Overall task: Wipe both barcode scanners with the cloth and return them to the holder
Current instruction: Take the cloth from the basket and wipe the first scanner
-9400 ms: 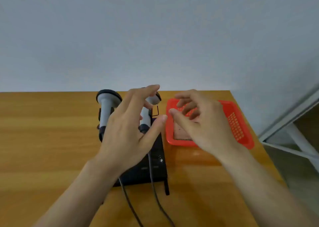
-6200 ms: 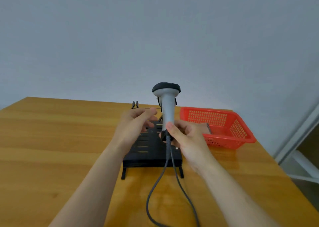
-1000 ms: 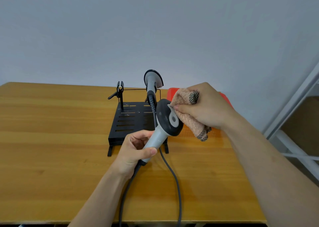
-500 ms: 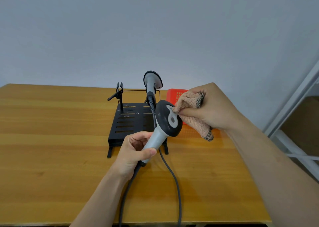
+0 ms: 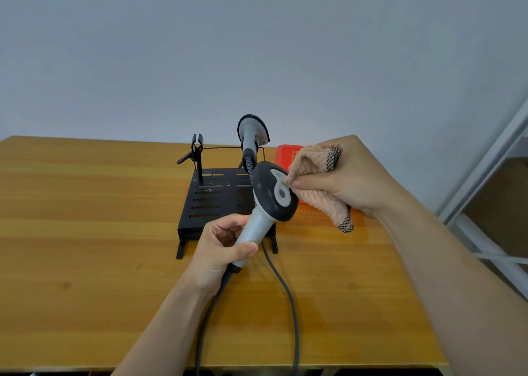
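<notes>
My left hand (image 5: 221,251) grips the grey handle of a barcode scanner (image 5: 268,201), held tilted above the table with its dark round head toward the right. My right hand (image 5: 351,175) holds a bunched pink cloth (image 5: 317,187) with a checked edge and presses it against the right side of that head. The second scanner (image 5: 251,135) stands upright in the right clip of the black slotted holder (image 5: 213,204). The holder's left clip (image 5: 196,148) holds nothing. Two grey cables (image 5: 288,298) run down off the table's front edge.
A red plastic basket (image 5: 285,154) sits behind my right hand, mostly hidden. The wooden table (image 5: 85,232) ends at a plain wall behind. A white metal frame (image 5: 485,175) stands beyond the table's right edge.
The cloth in my right hand has shifted slightly along the scanner head over the last second. My left hand keeps the scanner almost still.
</notes>
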